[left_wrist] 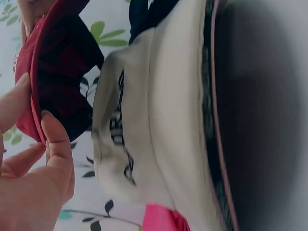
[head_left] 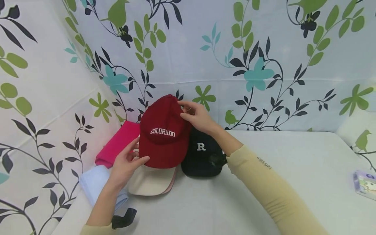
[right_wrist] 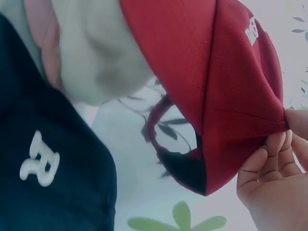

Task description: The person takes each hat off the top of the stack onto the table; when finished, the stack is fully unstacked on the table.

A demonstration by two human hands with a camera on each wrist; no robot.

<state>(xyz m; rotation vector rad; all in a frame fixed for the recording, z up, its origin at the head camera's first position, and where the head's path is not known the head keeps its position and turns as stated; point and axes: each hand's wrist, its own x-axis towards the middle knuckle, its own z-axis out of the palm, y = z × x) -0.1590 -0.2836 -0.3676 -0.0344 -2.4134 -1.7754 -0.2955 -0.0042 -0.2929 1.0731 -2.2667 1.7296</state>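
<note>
A red baseball cap (head_left: 162, 132) with COLORADO in white letters is held up between both hands, its brim facing down. The left hand (head_left: 125, 165) pinches the brim's left edge between thumb and fingers, which shows closely in the left wrist view. On the upper right of the crown, the right hand (head_left: 198, 117) pinches the fabric. Just below and behind the red cap lies a cream cap (left_wrist: 168, 110) with dark lettering and a pinkish layer at its brim. Beside it on the right sits a black cap (head_left: 202, 153) bearing a white R, partly covered by the red one.
Folded bright pink cloth (head_left: 117, 143) and folded light blue cloth (head_left: 95, 182) lie at the left of the white table (head_left: 249, 202). A small pastel packet (head_left: 365, 184) is at the far right. A leaf-patterned curtain (head_left: 188, 58) hangs behind.
</note>
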